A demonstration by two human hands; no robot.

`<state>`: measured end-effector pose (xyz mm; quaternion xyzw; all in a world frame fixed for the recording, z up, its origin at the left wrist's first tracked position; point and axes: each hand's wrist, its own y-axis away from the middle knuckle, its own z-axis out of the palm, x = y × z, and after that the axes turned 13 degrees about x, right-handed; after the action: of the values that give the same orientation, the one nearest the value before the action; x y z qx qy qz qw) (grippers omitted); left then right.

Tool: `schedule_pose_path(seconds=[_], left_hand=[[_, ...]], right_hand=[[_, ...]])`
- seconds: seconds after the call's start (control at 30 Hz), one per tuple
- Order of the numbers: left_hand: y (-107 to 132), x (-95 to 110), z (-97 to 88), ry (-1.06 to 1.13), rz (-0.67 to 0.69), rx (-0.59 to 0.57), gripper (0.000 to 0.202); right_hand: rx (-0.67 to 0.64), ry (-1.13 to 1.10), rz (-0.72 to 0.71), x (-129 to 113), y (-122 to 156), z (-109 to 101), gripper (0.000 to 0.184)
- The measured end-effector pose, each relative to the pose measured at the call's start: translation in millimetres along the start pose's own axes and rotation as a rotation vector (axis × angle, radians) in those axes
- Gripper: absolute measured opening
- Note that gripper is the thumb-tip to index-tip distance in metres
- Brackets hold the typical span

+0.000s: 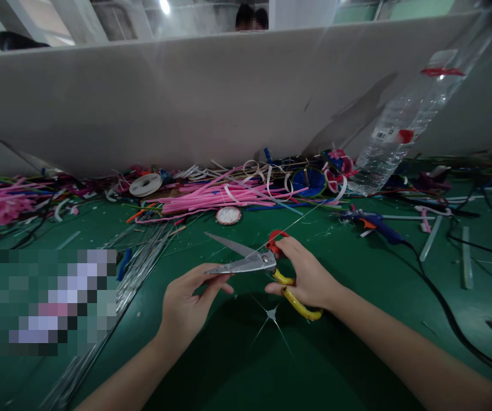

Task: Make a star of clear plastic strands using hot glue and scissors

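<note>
In my right hand (pixel 308 271) is a pair of scissors (pixel 250 262), with one red and one yellow handle loop and the metal blades spread apart, pointing left. My left hand (pixel 192 299) is by the lower blade, its thumb and fingers drawn together beneath and behind it; anything thin between them is too small to make out. A fine clear strand (pixel 301 218) slants from near the blades toward the upper right. Below the scissors, a small pale piece with thin spikes (pixel 271 314) lies on the green table (pixel 237 371).
Pink stems (pixel 212 194) lie heaped along the grey partition (pixel 186 103). Thin clear rods (pixel 138 268) are bundled at left, near a blurred-out patch. On the right are a blue glue gun (pixel 378 228) with a black cable and a leaning plastic bottle (pixel 400 134). A round lid (pixel 228 215) sits mid-table.
</note>
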<state>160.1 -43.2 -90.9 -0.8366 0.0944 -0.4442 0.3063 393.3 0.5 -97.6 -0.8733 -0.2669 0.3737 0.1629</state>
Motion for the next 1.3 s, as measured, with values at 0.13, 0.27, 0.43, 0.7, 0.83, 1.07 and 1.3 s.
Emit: schedule_pose_path(seconds=[0.13, 0.27, 0.43, 0.7, 0.83, 1.07, 1.3], left_hand=[[1.0, 0.3, -0.9, 0.044, -0.057, 0.033, 0.008], [1.5, -0.6, -0.4, 0.056, -0.068, 0.02, 0.008], [2.1, 0.1, 1.3, 0.049, -0.043, -0.001, 0.009], [1.1, 3.7, 0.8, 0.026, -0.005, -0.011, 0.009], [0.9, 4.3, 0.8, 0.049, -0.047, 0.018, 0.009], [0.7, 5.1, 1.7, 0.083, -0.046, -0.017, 0.009], [1.7, 3.3, 1.3, 0.127, -0.078, -0.091, 0.009]], right_hand=[[-0.016, -0.012, 0.02, -1.0, -0.4, -2.0, 0.066], [-0.014, 0.004, 0.027, -1.6, -0.3, -2.1, 0.065], [-0.018, -0.009, 0.022, -1.6, -0.2, -0.7, 0.061], [0.0, -0.009, 0.005, -0.3, -0.7, 0.0, 0.056], [0.004, 0.009, 0.009, 1.3, -0.9, 0.3, 0.061], [-0.008, 0.009, 0.006, 0.8, -0.2, 0.3, 0.058], [0.006, 0.032, 0.013, 2.1, 0.2, 2.0, 0.055]])
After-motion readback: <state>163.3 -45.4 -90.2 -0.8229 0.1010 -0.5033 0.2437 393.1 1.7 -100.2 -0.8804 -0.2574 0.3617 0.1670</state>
